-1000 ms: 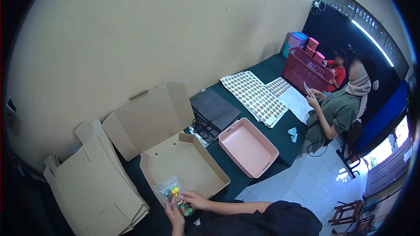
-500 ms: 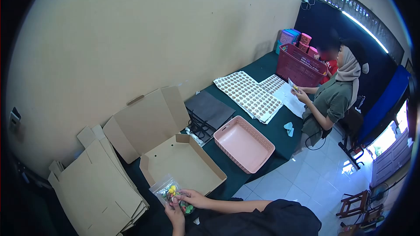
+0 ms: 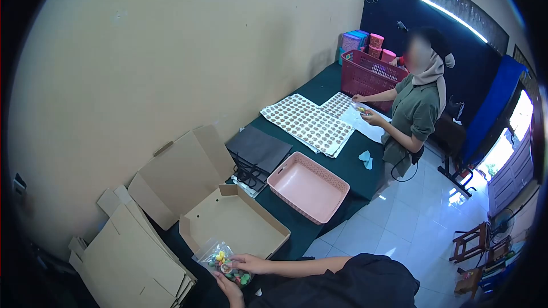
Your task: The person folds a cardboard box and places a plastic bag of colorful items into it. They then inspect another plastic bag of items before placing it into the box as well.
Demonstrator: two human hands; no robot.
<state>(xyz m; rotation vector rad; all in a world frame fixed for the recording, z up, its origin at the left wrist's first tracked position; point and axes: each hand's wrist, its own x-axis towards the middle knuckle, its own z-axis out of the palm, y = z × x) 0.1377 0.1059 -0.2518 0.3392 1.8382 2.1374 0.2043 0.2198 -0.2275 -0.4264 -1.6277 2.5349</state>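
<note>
A clear zip bag (image 3: pixel 219 255) of colourful pieces, green, yellow and red, is between my hands at the bottom of the view. My left hand (image 3: pixel 229 288) grips its lower left side. My right hand (image 3: pixel 249 263) is closed on the bag's right side, its fingers over the front by a small round sticker. The bag is tilted, just in front of the open cardboard box (image 3: pixel 237 222), whose lid leans back against the wall.
Flat cardboard boxes (image 3: pixel 134 251) are stacked at the left. Black paper bags (image 3: pixel 260 147), a pink basket (image 3: pixel 309 187) and sticker sheets (image 3: pixel 308 124) lie on the green table. A co-worker (image 3: pixel 419 105) holding a small bag stands by a maroon basket (image 3: pixel 371 77).
The view has shifted a little to the right. The co-worker has turned toward the table, with both arms now visible. My right hand has flattened somewhat over the bag, showing the round sticker.
</note>
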